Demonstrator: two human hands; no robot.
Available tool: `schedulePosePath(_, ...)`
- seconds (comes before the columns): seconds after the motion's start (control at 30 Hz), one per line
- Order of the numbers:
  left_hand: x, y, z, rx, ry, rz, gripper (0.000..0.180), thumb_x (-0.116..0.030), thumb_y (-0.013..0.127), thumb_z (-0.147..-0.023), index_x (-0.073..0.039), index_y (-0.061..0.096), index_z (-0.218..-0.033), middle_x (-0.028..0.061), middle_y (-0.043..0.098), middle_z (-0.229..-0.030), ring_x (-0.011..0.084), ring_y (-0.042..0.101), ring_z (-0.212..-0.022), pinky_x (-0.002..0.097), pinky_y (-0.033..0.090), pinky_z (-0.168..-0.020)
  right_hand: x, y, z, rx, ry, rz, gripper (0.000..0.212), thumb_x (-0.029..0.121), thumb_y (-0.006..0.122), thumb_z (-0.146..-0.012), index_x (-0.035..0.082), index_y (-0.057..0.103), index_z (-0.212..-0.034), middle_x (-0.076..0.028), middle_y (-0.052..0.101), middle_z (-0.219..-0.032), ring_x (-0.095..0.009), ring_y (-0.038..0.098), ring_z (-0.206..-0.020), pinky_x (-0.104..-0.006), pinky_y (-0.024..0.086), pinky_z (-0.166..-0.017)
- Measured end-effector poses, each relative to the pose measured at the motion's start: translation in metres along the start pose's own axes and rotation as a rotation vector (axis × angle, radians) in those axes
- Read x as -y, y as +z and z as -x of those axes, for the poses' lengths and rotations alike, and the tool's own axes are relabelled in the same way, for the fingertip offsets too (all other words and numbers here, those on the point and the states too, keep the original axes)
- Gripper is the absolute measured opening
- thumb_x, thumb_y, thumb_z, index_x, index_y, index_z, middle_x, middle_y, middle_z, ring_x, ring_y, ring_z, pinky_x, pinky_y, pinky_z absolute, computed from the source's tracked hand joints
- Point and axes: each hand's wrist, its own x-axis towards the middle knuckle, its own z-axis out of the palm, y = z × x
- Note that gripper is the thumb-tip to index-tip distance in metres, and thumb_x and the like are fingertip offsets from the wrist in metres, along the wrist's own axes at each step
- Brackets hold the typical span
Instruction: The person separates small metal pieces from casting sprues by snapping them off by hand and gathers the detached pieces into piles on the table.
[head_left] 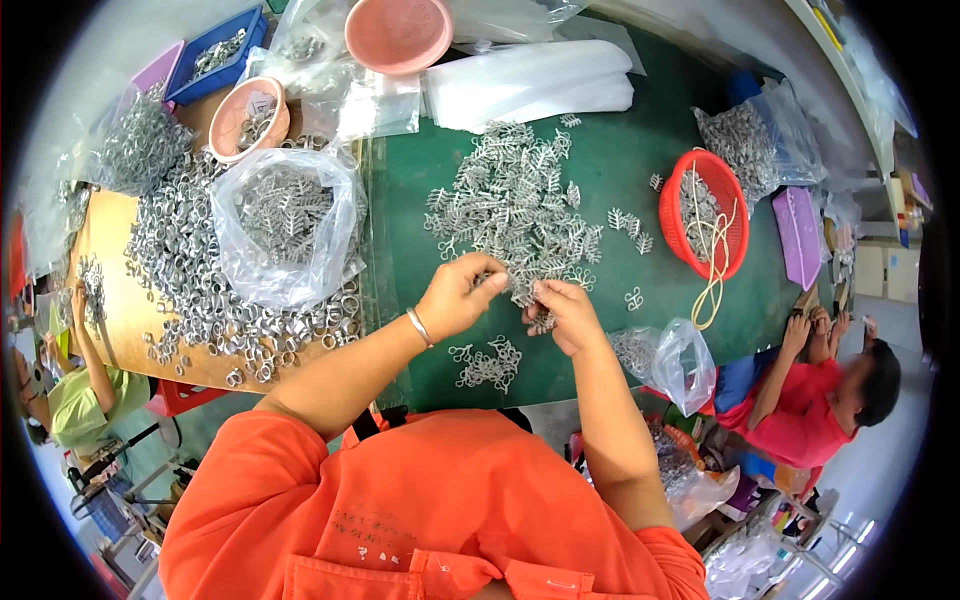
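Observation:
A heap of small silver metal pieces with branch-like loops [500,200] spreads over the green table top in front of me. My left hand [462,293] is at the heap's near edge, thumb and fingers pinched together; what is between the fingertips is too small to make out. Close beside it, my right hand [565,312] is closed on a looped metal piece [542,322] that shows under its fingers. Nearer to me lies a smaller cluster of the same pieces [487,364], apart from the heap.
A clear bag of metal pieces [286,215] stands left among loose metal rings [180,250]. To the right are a red basket [738,245] with cord and a small plastic bag [685,365]. White plastic sheets [530,85] lie at the back. People sit at both sides.

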Motion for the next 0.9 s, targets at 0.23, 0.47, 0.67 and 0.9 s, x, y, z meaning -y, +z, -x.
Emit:
schedulePosePath(0.23,-0.01,-0.031,0.012,-0.033,-0.367,0.867,0.012,-0.02,0.052,-0.089,-0.007,0.051,-0.088,0.0067,0.06,-0.084,0.0171,0.059,-0.076,0.0272,0.046,-0.059,-0.002,0.005,0.01,0.167,-0.043,-0.323,0.019,0.019,0.048,-0.089,0.002,0.054,-0.082,-0.009,0.055,-0.066,-0.024,0.057,-0.062,-0.0358,0.046,-0.049)
schedulePosePath(0.47,-0.002,-0.014,0.018,0.138,-0.432,0.501,0.025,-0.022,0.064,-0.083,-0.001,0.055,-0.091,0.007,0.059,-0.076,0.0158,0.061,-0.064,0.026,0.048,-0.049,-0.003,0.04,0.013,-0.127,-0.262,0.353,0.015,0.016,0.056,-0.087,0.002,0.059,-0.091,-0.004,0.061,-0.075,-0.014,0.059,-0.066,-0.0282,0.048,-0.055)
schedulePosePath(0.67,0.004,-0.008,0.02,0.084,-0.314,0.402,0.021,-0.014,0.062,-0.083,0.004,0.059,-0.095,0.0086,0.062,-0.078,0.0153,0.062,-0.068,0.0264,0.051,-0.054,-0.001,0.056,0.025,-0.152,-0.697,0.673,0.028,0.005,0.065,-0.076,0.0,0.058,-0.103,-0.008,0.061,-0.088,-0.012,0.055,-0.07,-0.0266,0.047,-0.066)
schedulePosePath(0.9,0.015,-0.021,0.029,0.05,0.376,-0.33,0.017,-0.008,0.058,-0.084,0.004,0.061,-0.095,0.008,0.064,-0.078,0.0128,0.063,-0.068,0.0259,0.052,-0.056,0.004,0.054,0.037,0.023,-0.41,0.553,0.025,0.009,0.064,-0.079,0.003,0.059,-0.103,-0.003,0.061,-0.087,-0.009,0.055,-0.071,-0.0223,0.046,-0.06)
